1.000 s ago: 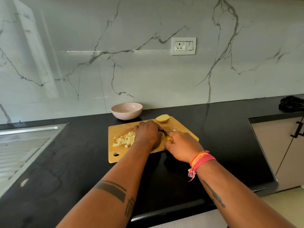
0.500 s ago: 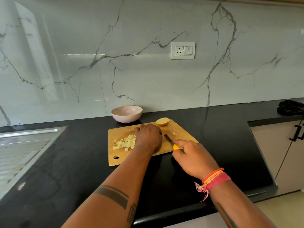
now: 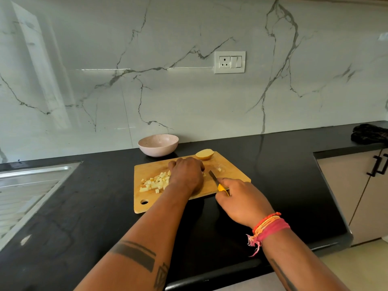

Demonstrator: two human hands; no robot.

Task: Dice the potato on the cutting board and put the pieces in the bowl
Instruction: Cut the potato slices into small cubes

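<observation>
Black table carries the cutting board point(image 3: 231, 172), where the left hand point(image 3: 185, 174) covers the potato piece, fingers curled, beside the knife point(image 3: 213, 176) gripped by the right hand point(image 3: 241, 199); a slip could nick them, bowl point(image 3: 158, 144) empty.

Desk point(image 3: 273, 175) glossy black. Cutting board point(image 3: 233, 171) tan wood. Diced potato pieces point(image 3: 156, 182) pale yellow, at 9 o'clock of left hand point(image 3: 186, 175). Potato half point(image 3: 204, 154) yellow, tan skin, board's 12 o'clock. Bowl point(image 3: 158, 144) speckled pale pink. Knife point(image 3: 218, 182) handle yellow, blade grey. Wrist threads point(image 3: 266, 227) orange, pink. Wall point(image 3: 189, 91) white marble, grey veins. Socket plate point(image 3: 230, 62) white.
</observation>
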